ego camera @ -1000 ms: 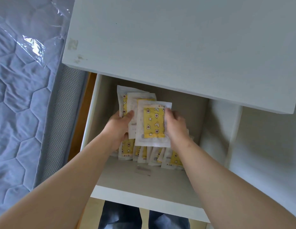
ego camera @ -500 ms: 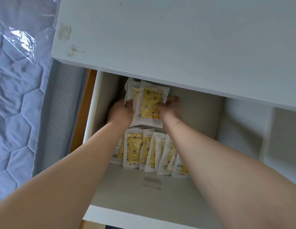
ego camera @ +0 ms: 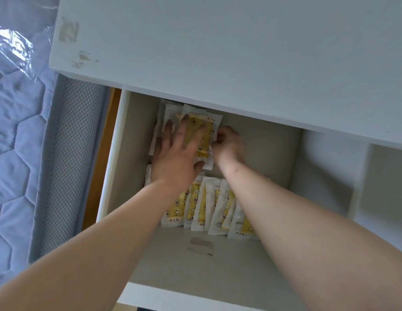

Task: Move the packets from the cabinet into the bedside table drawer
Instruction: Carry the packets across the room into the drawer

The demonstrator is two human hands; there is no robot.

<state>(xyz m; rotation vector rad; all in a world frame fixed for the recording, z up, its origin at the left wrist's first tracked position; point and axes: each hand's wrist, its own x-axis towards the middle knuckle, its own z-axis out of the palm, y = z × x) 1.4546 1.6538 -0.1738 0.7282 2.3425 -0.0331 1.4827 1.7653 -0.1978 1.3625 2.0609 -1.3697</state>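
Note:
The white bedside table drawer (ego camera: 112,167) stands pulled open below the table top. A small stack of white packets with yellow printed centres (ego camera: 212,122) lies flat at the back of the drawer. My left hand (ego camera: 177,153) lies on this stack with straight, spread fingers pressing it down. My right hand (ego camera: 229,144) has curled fingers at the stack's right edge and seems to pinch it. A row of several more yellow packets (ego camera: 204,203) lies overlapped in the middle of the drawer, partly hidden by my forearms.
The white bedside table top (ego camera: 218,46) overhangs the drawer's back. A blue quilted mattress (ego camera: 13,153) with plastic wrap lies to the left. A label remnant (ego camera: 200,245) is stuck on the drawer floor. The drawer's right wall (ego camera: 319,176) is white.
The packet stack went from held up between both hands to lying flat at the drawer's back. My left hand opened and now presses on top of it.

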